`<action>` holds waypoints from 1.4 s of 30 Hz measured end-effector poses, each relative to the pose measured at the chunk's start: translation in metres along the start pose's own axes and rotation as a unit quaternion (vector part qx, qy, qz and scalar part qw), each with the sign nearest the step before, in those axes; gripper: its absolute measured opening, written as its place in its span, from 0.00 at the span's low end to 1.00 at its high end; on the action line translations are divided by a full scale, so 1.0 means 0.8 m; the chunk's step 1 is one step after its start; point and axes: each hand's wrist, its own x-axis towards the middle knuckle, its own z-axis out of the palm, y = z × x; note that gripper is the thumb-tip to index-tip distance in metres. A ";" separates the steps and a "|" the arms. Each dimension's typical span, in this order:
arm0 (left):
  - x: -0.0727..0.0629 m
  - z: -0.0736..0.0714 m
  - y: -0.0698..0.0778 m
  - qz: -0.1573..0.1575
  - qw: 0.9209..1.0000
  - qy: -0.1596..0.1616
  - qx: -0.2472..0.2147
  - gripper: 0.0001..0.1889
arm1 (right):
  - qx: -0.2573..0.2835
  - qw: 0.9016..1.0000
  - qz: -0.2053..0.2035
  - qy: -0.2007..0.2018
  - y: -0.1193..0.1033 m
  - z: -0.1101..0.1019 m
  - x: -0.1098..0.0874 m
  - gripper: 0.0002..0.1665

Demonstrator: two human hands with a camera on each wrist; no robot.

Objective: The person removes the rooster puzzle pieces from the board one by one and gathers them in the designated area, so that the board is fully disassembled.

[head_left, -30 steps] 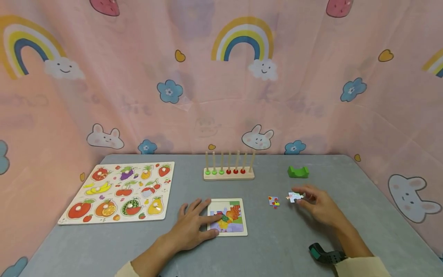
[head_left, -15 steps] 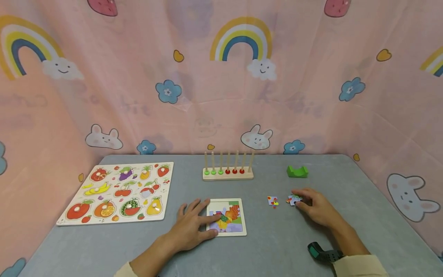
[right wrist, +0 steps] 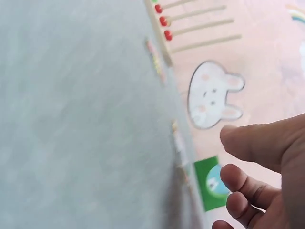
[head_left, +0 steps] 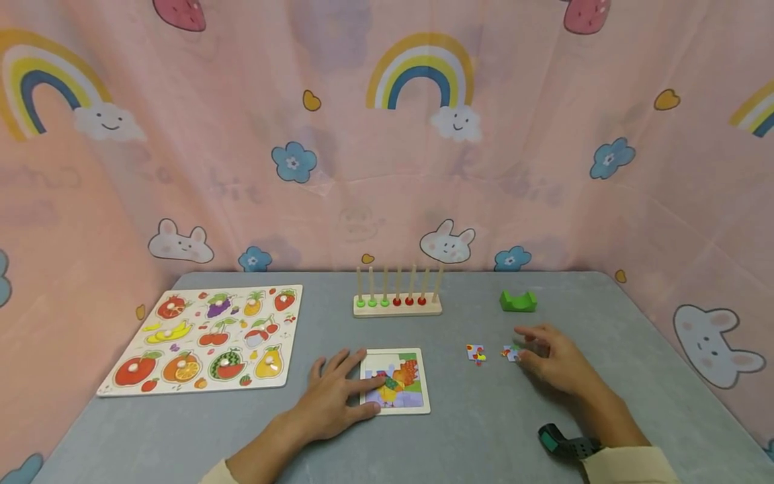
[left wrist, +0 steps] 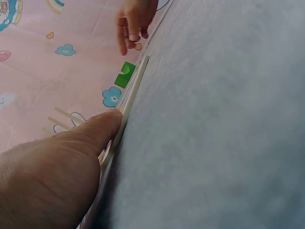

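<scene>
My left hand [head_left: 332, 396] rests with spread fingers on the left side of a small wooden-framed jigsaw puzzle [head_left: 402, 407], whose picture shows an orange, green and yellow figure. The thumb lies at the frame's edge in the left wrist view. To the right, one loose jigsaw piece [head_left: 476, 353] lies flat on the table, and another piece [head_left: 511, 353] sits right at the thumb of my right hand [head_left: 556, 359]. In the right wrist view, the thumb and fingers of that hand stand apart, with nothing between them.
A fruit peg puzzle board [head_left: 202, 390] lies at the left. Behind stands a wooden peg rack [head_left: 398, 310] with green and red beads, and a green notched block [head_left: 518, 302] is at the back right. A black strap-like device [head_left: 565, 444] is by the right wrist.
My right hand held its jigsaw piece tilted with a pale side showing. The piece then turned colourful side up, and the fingers have now let go and moved slightly off it. The left hand stayed.
</scene>
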 end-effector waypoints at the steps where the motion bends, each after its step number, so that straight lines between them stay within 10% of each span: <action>1: 0.000 0.000 0.000 -0.001 1.000 -0.001 0.000 0.24 | -0.001 1.000 -0.002 0.003 -0.003 -0.003 0.000 0.24; 25: -0.001 0.001 0.001 0.000 1.000 0.002 0.000 0.24 | 0.019 0.995 -0.087 0.038 -0.106 -0.039 0.008 0.25; 42: 0.000 0.002 -0.002 0.011 1.000 0.009 -0.002 0.24 | 0.071 0.992 -0.096 0.046 -0.150 -0.005 0.024 0.24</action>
